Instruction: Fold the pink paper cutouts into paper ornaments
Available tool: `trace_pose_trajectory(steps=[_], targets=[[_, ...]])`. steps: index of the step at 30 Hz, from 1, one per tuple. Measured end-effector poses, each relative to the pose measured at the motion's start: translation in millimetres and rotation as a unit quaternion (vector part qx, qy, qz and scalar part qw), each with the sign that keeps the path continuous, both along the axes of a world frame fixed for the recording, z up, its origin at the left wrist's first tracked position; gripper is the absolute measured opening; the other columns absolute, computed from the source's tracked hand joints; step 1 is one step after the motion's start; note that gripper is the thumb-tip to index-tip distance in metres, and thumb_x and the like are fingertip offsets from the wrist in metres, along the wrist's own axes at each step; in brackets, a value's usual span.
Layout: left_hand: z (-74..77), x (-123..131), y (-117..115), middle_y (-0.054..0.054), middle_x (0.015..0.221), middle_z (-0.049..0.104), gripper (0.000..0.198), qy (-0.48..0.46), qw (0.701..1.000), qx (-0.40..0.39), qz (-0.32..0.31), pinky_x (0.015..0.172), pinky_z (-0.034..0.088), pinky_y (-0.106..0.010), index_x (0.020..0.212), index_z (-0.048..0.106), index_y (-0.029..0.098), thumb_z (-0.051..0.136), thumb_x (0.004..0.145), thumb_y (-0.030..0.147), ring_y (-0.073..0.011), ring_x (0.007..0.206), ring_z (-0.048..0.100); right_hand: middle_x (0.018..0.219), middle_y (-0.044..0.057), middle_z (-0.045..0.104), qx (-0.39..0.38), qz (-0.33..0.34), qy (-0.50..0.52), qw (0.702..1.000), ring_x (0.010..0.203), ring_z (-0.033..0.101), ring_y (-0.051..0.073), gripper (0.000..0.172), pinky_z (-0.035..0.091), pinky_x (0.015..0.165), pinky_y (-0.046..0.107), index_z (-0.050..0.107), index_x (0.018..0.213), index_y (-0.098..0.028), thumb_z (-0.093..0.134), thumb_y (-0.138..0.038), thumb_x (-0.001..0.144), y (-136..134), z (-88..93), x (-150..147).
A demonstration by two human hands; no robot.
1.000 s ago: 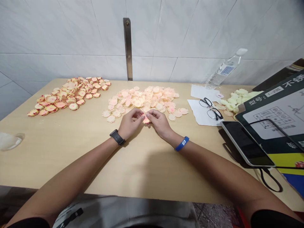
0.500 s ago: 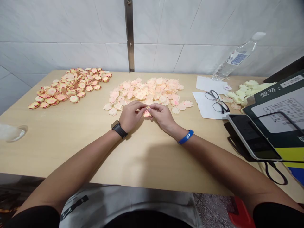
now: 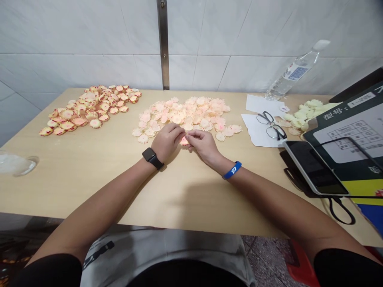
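Observation:
Both hands meet at the near edge of a heap of pale pink, scalloped flower-shaped pieces (image 3: 197, 111) in the middle of the table. Between my fingertips is one pink flower-shaped piece (image 3: 184, 141), partly covered by the fingers. My left hand (image 3: 168, 142), with a black watch at the wrist, pinches its left side. On the other side, my right hand (image 3: 203, 145) grips it between thumb and fingers, a blue band on that wrist. Stacked flower pieces with dark red edges (image 3: 89, 105) lie in a pile at the back left.
Eyeglasses (image 3: 271, 125) rest on white paper (image 3: 251, 131) at the right. Behind stand a water bottle (image 3: 295, 71) and pale yellow-green pieces (image 3: 308, 111). A phone (image 3: 317, 167) leans near a dark green box (image 3: 353, 127). A clear cup (image 3: 26, 165) lies at the left edge.
My left hand has turned slightly, its fingers now curled closer over the flower piece. My right hand keeps nearly the same hold. The whole view has shifted a little.

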State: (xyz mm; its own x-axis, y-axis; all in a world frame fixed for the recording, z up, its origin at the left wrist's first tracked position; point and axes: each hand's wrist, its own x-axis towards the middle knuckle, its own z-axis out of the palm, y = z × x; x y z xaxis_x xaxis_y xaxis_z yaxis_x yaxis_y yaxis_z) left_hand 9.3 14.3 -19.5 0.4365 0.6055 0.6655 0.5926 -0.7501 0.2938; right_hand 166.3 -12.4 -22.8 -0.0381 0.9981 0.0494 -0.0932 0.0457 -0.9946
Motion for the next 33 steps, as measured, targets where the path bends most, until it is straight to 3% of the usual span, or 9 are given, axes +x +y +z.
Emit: trace_pose_trajectory(steps=[8,13,16,20,23,25,27,29,33], targets=[[4.2,4,-6,-0.007,0.086,0.058,0.014,0.020,0.998,-0.049,0.026,0.071,0.042,-0.033,0.080,0.051,0.020,0.045,0.085,0.008,-0.0206,0.082,0.052,0.066,-0.002,0.058,0.016,0.019,-0.014,1.000,0.057,0.053,0.010,0.026,0.046,0.052,0.023,0.064,0.080,-0.017,0.074,-0.037,0.069,1,-7.5,-6],[8.6,4,-5,-0.002,0.075,0.054,0.014,-0.045,0.982,-0.184,-0.006,0.066,0.039,-0.031,0.074,0.045,0.020,0.047,0.081,0.008,-0.0173,0.073,0.048,0.063,-0.001,0.057,0.073,0.024,-0.111,0.991,0.059,0.052,0.011,0.024,0.043,0.055,0.025,0.063,0.073,-0.017,0.066,-0.040,0.078,5,-11.0,-2],[11.2,0,0,0.001,0.067,0.050,0.013,-0.112,0.942,-0.315,-0.045,0.063,0.040,-0.027,0.071,0.045,0.019,0.048,0.082,0.012,-0.0137,0.065,0.046,0.063,-0.001,0.057,0.097,0.027,-0.134,0.986,0.059,0.052,0.012,0.020,0.041,0.056,0.026,0.061,0.073,-0.017,0.063,-0.035,0.080,10,-12.5,4],[15.2,-7,5,0.002,0.065,0.049,0.012,-0.204,0.857,-0.464,-0.095,0.055,0.042,-0.023,0.073,0.046,0.019,0.052,0.083,0.019,-0.0108,0.058,0.048,0.065,-0.001,0.058,0.090,0.043,-0.088,0.991,0.058,0.054,0.012,0.019,0.043,0.056,0.027,0.062,0.076,-0.017,0.063,-0.035,0.080,17,-15.6,9],[18.8,-9,4,0.001,0.068,0.049,0.014,-0.281,0.798,-0.519,-0.118,0.050,0.043,-0.022,0.074,0.046,0.019,0.051,0.085,0.024,-0.0112,0.059,0.052,0.066,0.000,0.060,0.074,0.055,-0.062,0.994,0.058,0.054,0.012,0.020,0.043,0.055,0.027,0.065,0.078,-0.017,0.064,-0.036,0.079,20,-18.3,11],[20.3,-7,3,0.002,0.065,0.046,0.017,-0.309,0.782,-0.530,-0.113,0.047,0.041,-0.022,0.069,0.044,0.019,0.048,0.086,0.023,-0.0109,0.057,0.051,0.068,0.000,0.060,0.065,0.057,-0.059,0.995,0.059,0.055,0.012,0.019,0.043,0.055,0.026,0.067,0.081,-0.017,0.064,-0.035,0.079,21,-19.8,11],[20.2,-5,2,0.003,0.059,0.040,0.024,-0.305,0.804,-0.504,-0.083,0.046,0.037,-0.022,0.062,0.040,0.019,0.046,0.085,0.019,-0.0095,0.050,0.046,0.068,-0.001,0.060,0.057,0.058,-0.058,0.995,0.059,0.056,0.012,0.018,0.043,0.055,0.026,0.068,0.085,-0.016,0.064,-0.032,0.078,21,-20.3,11],[18.9,-4,1,0.003,0.053,0.038,0.033,-0.274,0.852,-0.445,-0.045,0.047,0.034,-0.023,0.055,0.037,0.019,0.046,0.087,0.020,-0.0086,0.046,0.040,0.069,-0.002,0.060,0.051,0.056,-0.047,0.996,0.059,0.056,0.011,0.021,0.044,0.056,0.026,0.067,0.093,-0.017,0.065,-0.030,0.076,21,-19.8,12],[15.0,-5,3,0.001,0.053,0.048,0.040,-0.219,0.917,-0.332,-0.018,0.053,0.036,-0.025,0.053,0.046,0.018,0.052,0.089,0.034,-0.0097,0.051,0.043,0.068,-0.004,0.060,0.026,0.039,-0.004,0.999,0.058,0.057,0.010,0.029,0.046,0.055,0.025,0.061,0.096,-0.019,0.070,-0.027,0.070,22,-17.1,12]])
